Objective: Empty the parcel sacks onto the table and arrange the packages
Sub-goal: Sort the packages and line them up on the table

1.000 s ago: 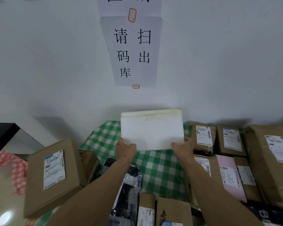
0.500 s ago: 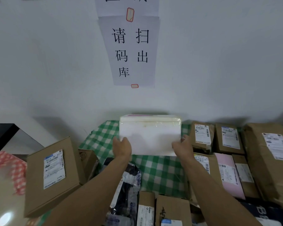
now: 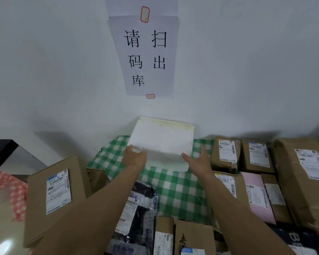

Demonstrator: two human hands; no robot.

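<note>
A: Where lay the white box?
B: Far on the checked cloth — right hand spread free, left hand on its corner, grip unclear. A shove might have knocked the right-side parcels.

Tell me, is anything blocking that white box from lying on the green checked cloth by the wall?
Nothing visible does. The white box is over a bare patch of the green checked cloth; the brown parcels to its right stand apart from it.
</note>
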